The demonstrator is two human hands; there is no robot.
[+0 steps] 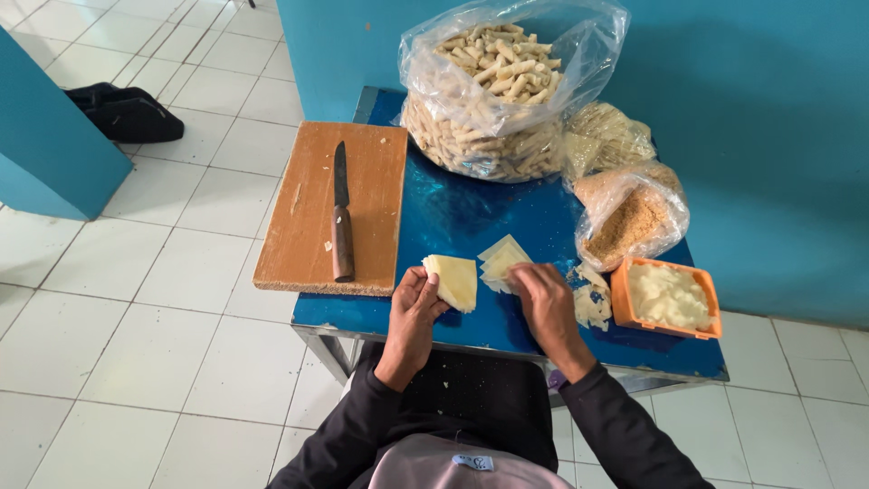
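wrapper in left hand; right hand on wrapper stack.

Knife on cutting board, left of bag.

My table was glossy blue, my cutting board warm brown, the knife dark-handled. The pastry sheets were pale yellow, the tub orange, the wall teal, my sleeves black.

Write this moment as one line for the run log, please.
left hand: holds folded wrapper | right hand: on wrapper stack | knife: on cutting board | filling tub: right
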